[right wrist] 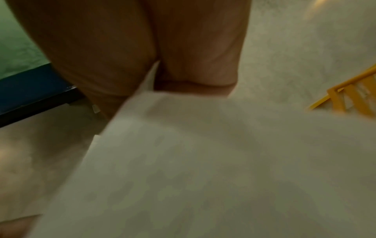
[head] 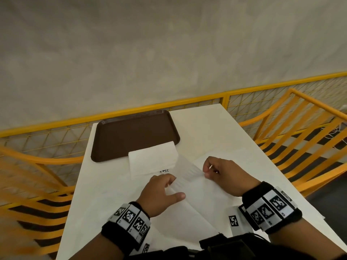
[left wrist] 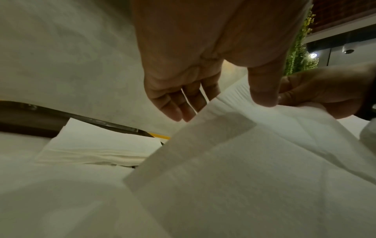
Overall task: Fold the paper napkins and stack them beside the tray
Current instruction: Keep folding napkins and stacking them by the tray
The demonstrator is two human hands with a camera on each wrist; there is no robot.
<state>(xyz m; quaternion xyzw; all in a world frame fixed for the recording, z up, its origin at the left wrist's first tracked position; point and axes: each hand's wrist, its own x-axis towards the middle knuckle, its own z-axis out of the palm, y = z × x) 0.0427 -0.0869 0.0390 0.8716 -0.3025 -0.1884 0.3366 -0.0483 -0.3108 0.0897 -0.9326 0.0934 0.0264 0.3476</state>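
A white paper napkin (head: 197,188) is held up between both hands over the front of the white table (head: 206,128), partly folded, its lower part trailing toward me. My left hand (head: 173,186) pinches its left edge between thumb and fingers; in the left wrist view the left hand (left wrist: 223,109) has its thumb on the napkin (left wrist: 244,161). My right hand (head: 206,172) pinches the top edge on the right. The right wrist view is blurred, with the right hand (right wrist: 154,80) on the napkin (right wrist: 183,161). A stack of folded napkins (head: 153,158) overlaps the brown tray's (head: 131,132) front right corner.
Yellow chairs stand to the left (head: 37,166) and right (head: 300,137) of the table. A yellow mesh railing (head: 187,102) runs behind it before a grey wall. A printed marker tag (head: 233,220) lies near the front edge.
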